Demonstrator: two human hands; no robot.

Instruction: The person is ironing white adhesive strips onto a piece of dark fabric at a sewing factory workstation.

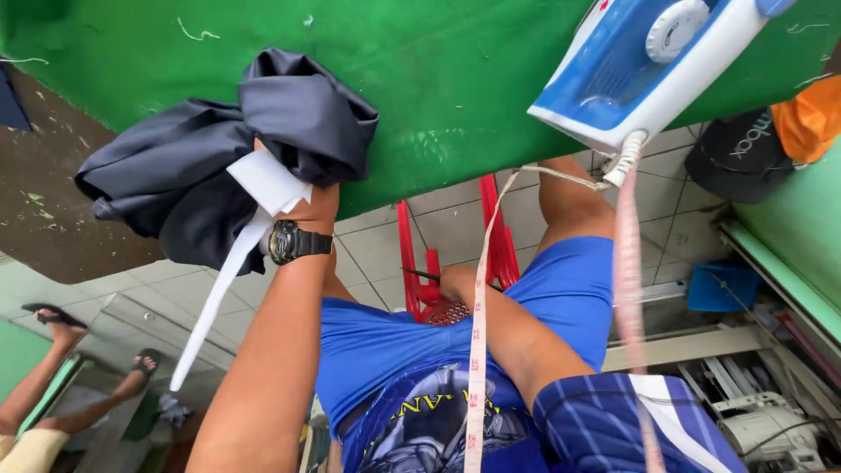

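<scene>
Bundled garment [223, 158] on table [455, 79], left; iron [639, 70] right; stool [455, 254] beneath.

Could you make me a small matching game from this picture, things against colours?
Things:
1. iron
2. table
3. chair
4. watch

Colours:
a. red
b. black
c. blue and white
d. green

Pairs: 1-c, 2-d, 3-a, 4-b
</scene>
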